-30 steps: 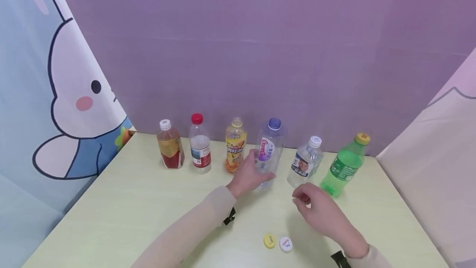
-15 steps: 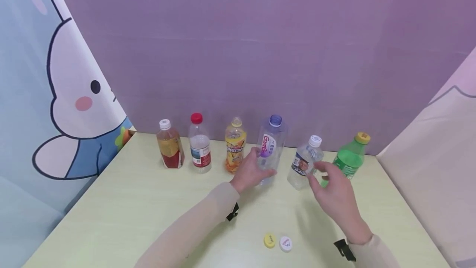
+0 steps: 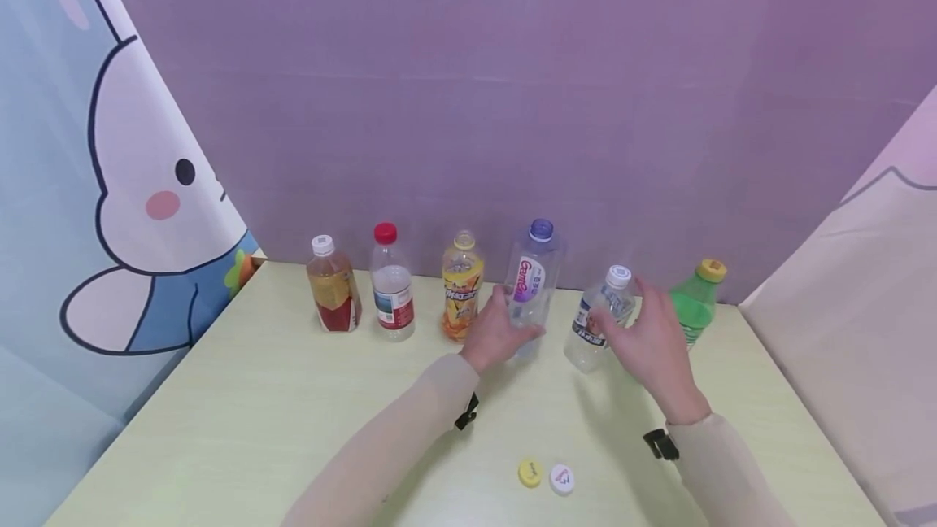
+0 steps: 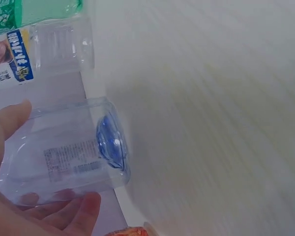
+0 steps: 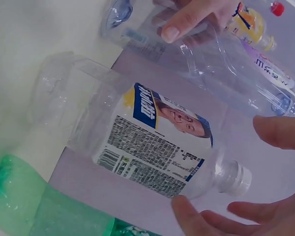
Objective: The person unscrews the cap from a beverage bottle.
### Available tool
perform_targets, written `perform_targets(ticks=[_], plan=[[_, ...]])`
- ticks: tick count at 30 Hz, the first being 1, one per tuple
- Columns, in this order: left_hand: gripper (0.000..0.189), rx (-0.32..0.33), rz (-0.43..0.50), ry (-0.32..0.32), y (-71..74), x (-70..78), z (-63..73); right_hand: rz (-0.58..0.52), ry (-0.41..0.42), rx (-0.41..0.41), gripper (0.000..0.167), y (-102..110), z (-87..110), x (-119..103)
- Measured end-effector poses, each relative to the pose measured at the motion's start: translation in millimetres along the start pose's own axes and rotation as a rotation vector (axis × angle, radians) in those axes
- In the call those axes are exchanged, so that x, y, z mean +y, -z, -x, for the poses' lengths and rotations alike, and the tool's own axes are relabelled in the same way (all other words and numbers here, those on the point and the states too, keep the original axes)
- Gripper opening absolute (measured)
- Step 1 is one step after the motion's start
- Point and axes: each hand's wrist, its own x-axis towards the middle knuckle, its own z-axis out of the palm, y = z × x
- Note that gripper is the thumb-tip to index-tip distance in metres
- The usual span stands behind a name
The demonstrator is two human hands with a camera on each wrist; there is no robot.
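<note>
My left hand [image 3: 498, 338] grips a tall clear plastic bottle [image 3: 530, 279] with a purple-and-white label. Its blue-tinted mouth has no cap, and the bottle stands upright. In the left wrist view, thumb and fingers lie on opposite sides of that bottle [image 4: 69, 147]. My right hand [image 3: 655, 348] is spread at a shorter clear water bottle [image 3: 586, 354] with a white cap and a face on its label. In the right wrist view, thumb and fingers flank the upper part of this water bottle [image 5: 157, 142]; whether a fingertip touches it, I cannot tell.
Left of my hands stand a yellow-labelled capless bottle [image 3: 463, 287], a red-capped bottle [image 3: 394, 299] and a white-capped amber bottle [image 3: 334, 291]. A green bottle [image 3: 694, 307] is partly behind my right hand. A yellow cap [image 3: 530, 472] and a white cap [image 3: 562, 479] lie in front.
My left hand has slid the tall clear bottle slightly backward. The right hand has unfolded its fingers and moved forward from the front of the table to the white-capped water bottle.
</note>
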Motion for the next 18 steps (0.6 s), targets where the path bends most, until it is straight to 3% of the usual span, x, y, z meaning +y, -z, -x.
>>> perform_targets(ticks=[8,18], plan=[[0.094,0.016,-0.003,0.034,-4.6,4.2,-5.4,-0.036,-0.052,-0.04,0.085,-10.3,-13.6,5.1],[0.102,0.023,-0.027,0.047,-7.2,6.7,-5.9,-0.062,-0.092,-0.047,0.071,-20.1,-18.8,12.3]])
